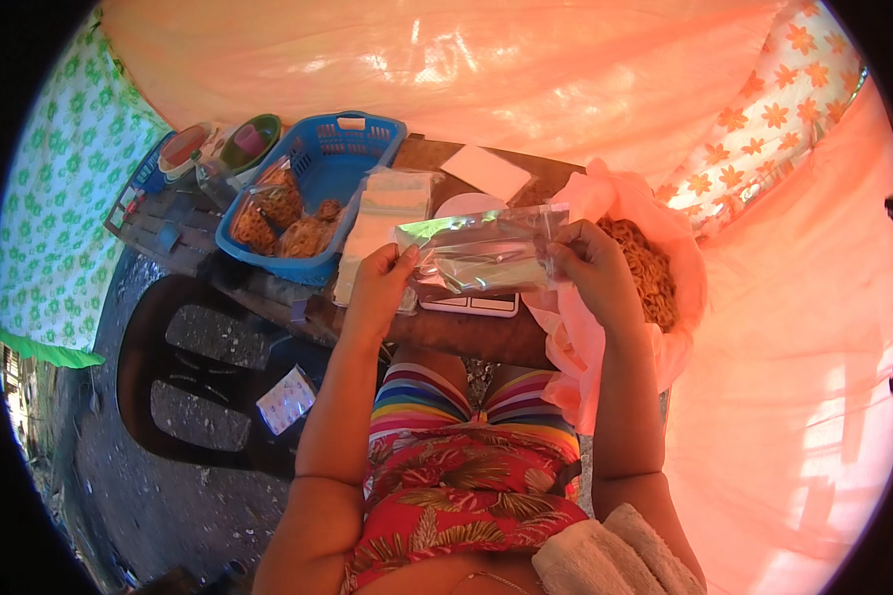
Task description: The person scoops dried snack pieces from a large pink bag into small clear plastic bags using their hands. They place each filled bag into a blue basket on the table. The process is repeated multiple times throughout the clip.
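A clear plastic bag (484, 253) is stretched sideways between my two hands, above the table's near edge. My left hand (387, 279) pinches its left end between thumb and fingers. At the other end, my right hand (591, 264) grips the bag in the same way. Partly hidden below it is a white kitchen scale (491, 305) with a round pale plate (469, 204). Stacks of flat clear bags (391, 204) lie left of the scale. Just beyond my right hand, brown crunchy-looking snack pieces (644, 268) fill a container lined with pink plastic (685, 297).
A blue plastic basket (309, 271) holds several filled snack bags (275, 201). Farther left are a green basin (264, 145) and a plastic bottle (212, 178). A white packet (487, 172) lies at the back. A dark plastic chair (145, 372) bears a small packet (286, 400).
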A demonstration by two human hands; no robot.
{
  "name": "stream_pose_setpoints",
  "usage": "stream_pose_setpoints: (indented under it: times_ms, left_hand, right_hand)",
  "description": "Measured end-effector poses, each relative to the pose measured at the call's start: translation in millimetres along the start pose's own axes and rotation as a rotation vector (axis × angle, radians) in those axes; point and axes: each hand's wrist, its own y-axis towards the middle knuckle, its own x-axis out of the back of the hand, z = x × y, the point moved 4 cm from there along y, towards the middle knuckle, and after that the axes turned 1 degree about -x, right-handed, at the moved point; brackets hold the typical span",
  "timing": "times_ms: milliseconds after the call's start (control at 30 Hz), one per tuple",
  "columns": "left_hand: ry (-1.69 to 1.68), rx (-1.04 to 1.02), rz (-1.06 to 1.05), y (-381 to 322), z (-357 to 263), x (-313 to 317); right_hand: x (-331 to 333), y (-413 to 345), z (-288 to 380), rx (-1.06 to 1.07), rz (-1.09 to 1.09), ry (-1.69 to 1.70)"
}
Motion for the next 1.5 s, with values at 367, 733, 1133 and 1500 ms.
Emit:
stream_pose_setpoints:
  times_ms: [367, 733, 1133, 1500]
  left_hand:
    - [1.051, -0.742, -0.132, -8.9, -53.7, -54.3]
    - [1.048, -0.937, 0.311, -15.4, -67.6, -132.3]
    - [1.051, -0.855, 0.224, 3.0, -57.1, -129.3]
    - [1.045, -0.802, 0.228, 0.9, -48.4, -129.5]
  right_hand:
    - [-6.3, -4.4, 16.5, -0.009, -0.025, -0.194]
    - [10.7, -9.7, 26.6, -0.008, 0.363, 0.026]
    - [143.3, 29.3, -23.1, -0.079, -0.162, -1.155]
    - [187.0, 21.2, -49.8, -0.300, -0.139, 0.035]
